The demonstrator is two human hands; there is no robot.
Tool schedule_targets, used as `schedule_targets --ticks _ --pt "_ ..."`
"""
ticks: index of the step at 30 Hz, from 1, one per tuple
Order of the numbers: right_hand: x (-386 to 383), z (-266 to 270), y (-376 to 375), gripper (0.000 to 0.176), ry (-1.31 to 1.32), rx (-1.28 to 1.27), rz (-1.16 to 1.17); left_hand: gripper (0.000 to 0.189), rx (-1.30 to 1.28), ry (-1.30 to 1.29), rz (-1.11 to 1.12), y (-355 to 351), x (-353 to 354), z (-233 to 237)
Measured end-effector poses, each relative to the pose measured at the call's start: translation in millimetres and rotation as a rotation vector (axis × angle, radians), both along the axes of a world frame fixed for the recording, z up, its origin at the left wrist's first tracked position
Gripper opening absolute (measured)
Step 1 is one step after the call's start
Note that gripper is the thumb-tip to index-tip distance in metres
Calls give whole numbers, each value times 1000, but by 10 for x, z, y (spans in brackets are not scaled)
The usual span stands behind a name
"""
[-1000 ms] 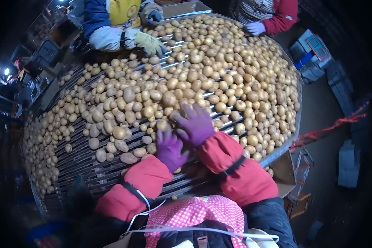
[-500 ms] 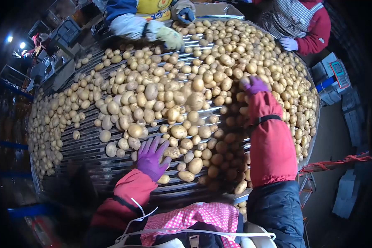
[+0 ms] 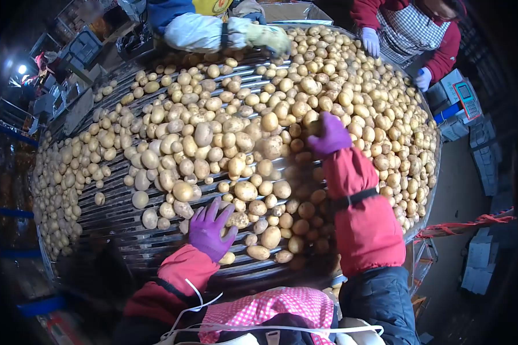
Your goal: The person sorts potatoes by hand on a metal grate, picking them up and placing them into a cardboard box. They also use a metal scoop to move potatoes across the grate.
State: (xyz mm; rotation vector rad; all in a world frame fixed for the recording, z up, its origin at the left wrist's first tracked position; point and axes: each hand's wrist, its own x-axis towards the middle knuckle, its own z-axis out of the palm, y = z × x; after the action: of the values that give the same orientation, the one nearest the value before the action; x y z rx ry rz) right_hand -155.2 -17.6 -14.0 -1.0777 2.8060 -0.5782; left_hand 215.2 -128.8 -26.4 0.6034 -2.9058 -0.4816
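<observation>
A heap of yellow potatoes (image 3: 236, 132) covers a metal roller table (image 3: 118, 221). My left hand (image 3: 209, 229), in a purple glove, lies flat near the table's front edge. Its fingers are spread and touch a potato (image 3: 236, 219). My right hand (image 3: 330, 136), also in a purple glove, reaches far out over the middle of the heap. Its fingers curl down around a potato (image 3: 312, 127) that lies in shadow. Both my sleeves are red.
Across the table a person's yellow-green gloved hand (image 3: 269, 35) rests on the potatoes. At the far right another person in red has pale gloved hands (image 3: 369, 40) at the rim. A weighing scale (image 3: 465, 98) stands on the right, and crates (image 3: 80, 49) at the back left.
My right hand has pulled back towards me and to the left, and closed over a potato. My left hand has barely moved. The potatoes have shifted on the rollers.
</observation>
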Motion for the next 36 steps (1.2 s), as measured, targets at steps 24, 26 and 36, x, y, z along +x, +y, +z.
schedule_targets --ticks 24,26,36 --pt "1962 70 1955 53 -1357 -1987 -525 66 191 581 -318 825 -290 146" --pt "2220 206 1911 55 -1110 -1945 -487 69 641 532 -525 1370 -448 383" --pt "2645 204 2951 20 -1266 -2005 -585 48 1698 47 -148 1941 -548 261"
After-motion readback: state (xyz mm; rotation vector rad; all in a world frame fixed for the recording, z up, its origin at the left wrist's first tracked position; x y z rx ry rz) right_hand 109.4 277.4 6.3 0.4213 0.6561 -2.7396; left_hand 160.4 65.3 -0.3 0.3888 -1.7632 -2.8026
